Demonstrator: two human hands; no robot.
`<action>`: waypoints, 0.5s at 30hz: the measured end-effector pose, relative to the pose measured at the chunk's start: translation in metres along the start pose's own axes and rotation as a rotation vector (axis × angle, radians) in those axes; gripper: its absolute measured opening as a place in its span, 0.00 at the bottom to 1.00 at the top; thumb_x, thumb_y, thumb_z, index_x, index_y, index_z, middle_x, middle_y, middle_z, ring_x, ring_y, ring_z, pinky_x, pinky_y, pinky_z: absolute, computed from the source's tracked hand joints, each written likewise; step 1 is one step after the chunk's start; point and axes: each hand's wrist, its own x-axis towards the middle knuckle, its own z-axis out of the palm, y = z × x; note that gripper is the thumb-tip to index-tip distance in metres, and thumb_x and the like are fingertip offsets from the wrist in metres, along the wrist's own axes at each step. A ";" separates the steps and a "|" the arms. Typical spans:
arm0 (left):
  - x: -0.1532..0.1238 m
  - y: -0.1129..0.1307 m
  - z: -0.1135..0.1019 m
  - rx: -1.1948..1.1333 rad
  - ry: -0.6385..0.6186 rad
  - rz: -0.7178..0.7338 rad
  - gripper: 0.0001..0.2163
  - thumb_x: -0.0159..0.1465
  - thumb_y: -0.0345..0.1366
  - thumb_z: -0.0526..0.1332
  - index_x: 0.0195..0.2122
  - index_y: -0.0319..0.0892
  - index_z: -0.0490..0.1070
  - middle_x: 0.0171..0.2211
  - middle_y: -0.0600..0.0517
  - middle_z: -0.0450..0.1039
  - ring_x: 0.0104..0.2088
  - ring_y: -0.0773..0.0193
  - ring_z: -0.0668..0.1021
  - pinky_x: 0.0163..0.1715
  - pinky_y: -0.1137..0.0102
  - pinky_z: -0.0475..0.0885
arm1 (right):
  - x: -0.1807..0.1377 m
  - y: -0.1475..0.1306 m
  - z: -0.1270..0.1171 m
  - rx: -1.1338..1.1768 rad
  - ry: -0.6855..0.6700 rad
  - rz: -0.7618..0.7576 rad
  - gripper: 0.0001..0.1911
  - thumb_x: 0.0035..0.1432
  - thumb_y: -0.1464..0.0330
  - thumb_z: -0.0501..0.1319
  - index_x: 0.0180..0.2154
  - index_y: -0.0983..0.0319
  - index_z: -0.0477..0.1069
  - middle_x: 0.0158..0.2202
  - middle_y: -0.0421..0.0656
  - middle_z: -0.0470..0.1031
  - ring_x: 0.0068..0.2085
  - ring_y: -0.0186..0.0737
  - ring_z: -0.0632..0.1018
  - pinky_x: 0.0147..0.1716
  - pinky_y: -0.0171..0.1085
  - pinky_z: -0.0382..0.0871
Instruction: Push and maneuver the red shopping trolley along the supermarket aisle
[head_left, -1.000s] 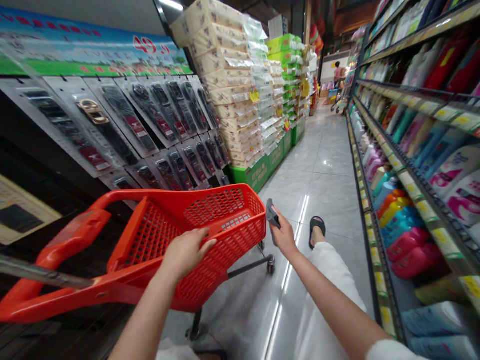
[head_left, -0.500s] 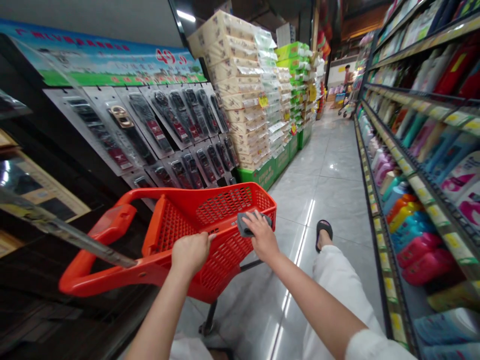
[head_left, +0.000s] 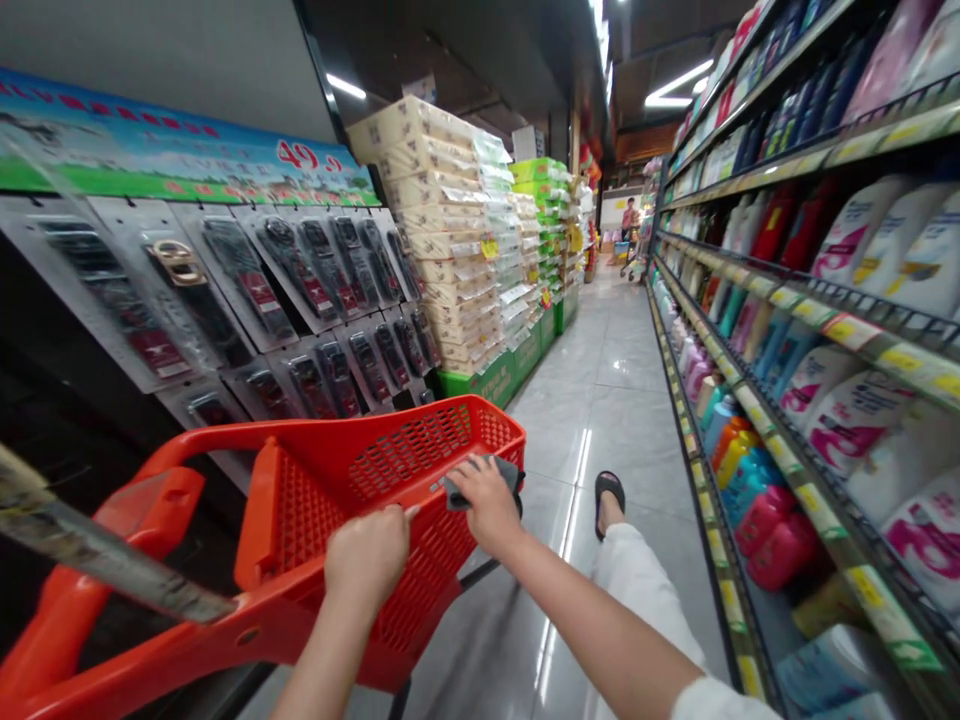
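Note:
A red plastic shopping cart (head_left: 300, 625) with perforated sides stands in front of me, its basket showing nothing inside. My left hand (head_left: 367, 555) is closed around the cart's near side rim, thumb along the top. Farther along the same rim, toward the front corner, my right hand (head_left: 484, 505) presses a folded grey cloth (head_left: 507, 474) against the edge, fingers laid over it. The palm side of both hands is hidden. At the left, a worn pole (head_left: 112, 555) slants across the cart handle, its tip near the rim.
Packaged belts (head_left: 247, 280) hang on a display at the left, beyond the cart. Behind them rise stacked cartons (head_left: 435, 240) on green bases. Shelves of bottles (head_left: 847, 410) line the right side. A grey tiled aisle (head_left: 600, 390) runs ahead, with a person (head_left: 630, 217) far down it.
The view has tilted up and turned slightly right, so the cart sits lower and farther left. Both hands stay on the rim, the cloth still under my right hand.

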 end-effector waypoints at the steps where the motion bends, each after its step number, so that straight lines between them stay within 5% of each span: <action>1: -0.002 0.000 0.001 0.000 0.010 0.012 0.27 0.71 0.40 0.39 0.38 0.34 0.77 0.34 0.35 0.80 0.38 0.42 0.82 0.35 0.56 0.74 | -0.002 0.003 -0.004 0.001 -0.019 -0.027 0.37 0.47 0.83 0.51 0.57 0.55 0.69 0.58 0.42 0.72 0.64 0.46 0.63 0.67 0.56 0.47; 7: -0.010 0.001 0.005 0.005 0.046 0.016 0.26 0.72 0.40 0.40 0.36 0.35 0.77 0.33 0.36 0.81 0.37 0.43 0.83 0.34 0.57 0.74 | -0.007 0.035 -0.020 0.025 0.102 0.116 0.37 0.44 0.85 0.48 0.55 0.59 0.71 0.58 0.44 0.72 0.66 0.46 0.62 0.67 0.57 0.47; 10: -0.010 0.007 0.003 0.013 0.047 -0.001 0.27 0.72 0.40 0.39 0.36 0.35 0.77 0.32 0.36 0.80 0.36 0.42 0.83 0.33 0.57 0.74 | -0.012 0.016 -0.006 0.075 0.165 0.179 0.38 0.42 0.85 0.48 0.54 0.58 0.71 0.59 0.43 0.70 0.68 0.48 0.58 0.67 0.60 0.45; 15: -0.011 0.012 -0.001 0.021 0.045 0.023 0.27 0.72 0.41 0.38 0.36 0.35 0.77 0.31 0.36 0.80 0.37 0.43 0.83 0.33 0.58 0.73 | -0.025 -0.018 0.008 0.116 0.051 -0.017 0.40 0.47 0.83 0.49 0.60 0.54 0.65 0.63 0.40 0.67 0.69 0.46 0.55 0.67 0.59 0.43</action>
